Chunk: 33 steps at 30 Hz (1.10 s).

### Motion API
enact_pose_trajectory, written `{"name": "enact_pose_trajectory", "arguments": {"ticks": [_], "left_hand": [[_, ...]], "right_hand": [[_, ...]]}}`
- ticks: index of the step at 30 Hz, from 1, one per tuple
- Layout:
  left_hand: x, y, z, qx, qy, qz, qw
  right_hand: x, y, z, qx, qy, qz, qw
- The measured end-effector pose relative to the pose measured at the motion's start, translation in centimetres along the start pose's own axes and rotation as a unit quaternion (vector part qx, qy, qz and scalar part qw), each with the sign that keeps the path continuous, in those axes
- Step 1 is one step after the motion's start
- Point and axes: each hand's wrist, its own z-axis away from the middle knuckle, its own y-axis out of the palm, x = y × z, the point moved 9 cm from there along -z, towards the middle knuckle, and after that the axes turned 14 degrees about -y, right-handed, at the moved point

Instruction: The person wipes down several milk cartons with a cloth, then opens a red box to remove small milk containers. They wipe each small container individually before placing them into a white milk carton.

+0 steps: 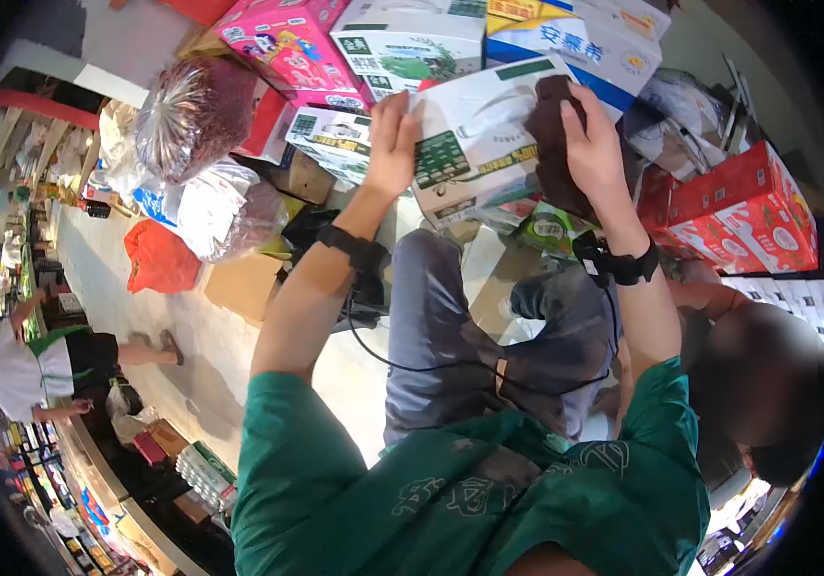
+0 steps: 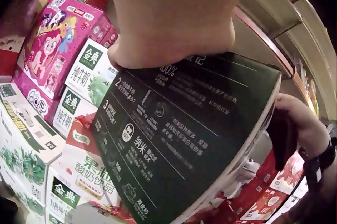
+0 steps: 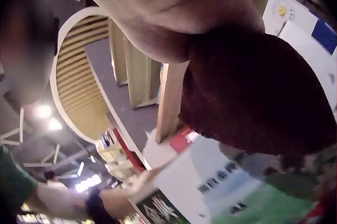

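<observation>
The right hand [image 1: 592,144] has its fingers bent over a dark cloth [image 1: 548,139], pressing it against the right side of a tilted white-and-green carton [image 1: 460,108]; the left hand [image 1: 391,146] grips the carton's left edge. Whether anything supports it beneath is hard to tell. Beyond stand a pink carton [image 1: 282,48] and a blue-and-white carton [image 1: 565,46], with red cartons [image 1: 743,219] farther right

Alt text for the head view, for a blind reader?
A seated person's left hand rests against a white-and-green carton while their right hand holds a dark cloth to it. More boxes, one pink, stand beyond; red cartons stand at right.
</observation>
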Motion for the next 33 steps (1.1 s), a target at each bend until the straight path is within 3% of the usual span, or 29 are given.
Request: {"name": "enact_pose_trajectory", "arguments": {"ticks": [3,5,6,9,10,13,15,17,19,21,23,27,29,33], "left_hand": [[-0.1,-0.2,0.3,-0.004,-0.018,0.003,1.000],[0.0,-0.2,0.7,-0.008,-0.036,0.023,0.999],[0.0,-0.3,0.5,-0.009,-0.042,0.034,0.999],[0.1,-0.4,0.8,-0.025,-0.029,0.043,0.998],[0.0,-0.6,0.8,-0.018,-0.055,0.082,0.995],[-3.3,-2.2,1.4,-0.065,-0.082,0.019,0.994],[-7.3,-2.3,1.4,-0.065,-0.031,-0.070,0.995],[-12.1,0.6,2.6,-0.025,0.084,-0.204,0.975],[-10.2,4.1,3.0,-0.030,0.038,-0.273,0.961],[-9.2,4.8,2.5,-0.034,0.061,-0.289,0.955],[-8.2,4.4,2.0,-0.020,0.070,-0.304,0.950],[-6.4,-0.7,0.5,-0.074,0.046,-0.297,0.951],[-3.2,-1.7,-0.9,0.010,-0.107,-0.204,0.973],[-4.2,-0.5,-1.0,-0.046,-0.013,-0.242,0.969]], "right_hand": [[3.3,4.9,-2.2,0.040,-0.026,-0.038,0.998],[4.9,9.6,-2.2,0.200,-0.028,-0.083,0.976],[5.1,9.6,-1.7,0.163,-0.120,0.019,0.979],[2.8,5.7,-3.5,0.081,-0.194,0.161,0.964],[1.5,4.9,-3.9,0.096,-0.234,0.258,0.932],[-5.1,4.2,-2.2,0.160,-0.184,0.318,0.916],[-6.6,4.7,-2.8,0.172,-0.186,0.332,0.909],[-6.5,5.1,-2.5,0.168,-0.170,0.337,0.911],[-6.7,5.0,-2.7,0.165,-0.153,0.320,0.920],[-6.8,4.7,-2.9,0.165,-0.155,0.302,0.926],[-7.2,4.7,-3.1,0.173,-0.136,0.301,0.928],[-7.1,4.8,-2.8,0.174,-0.108,0.301,0.931],[-6.6,4.8,-2.7,0.177,-0.094,0.311,0.929],[-6.5,4.8,-2.7,0.176,-0.081,0.323,0.926]]}}
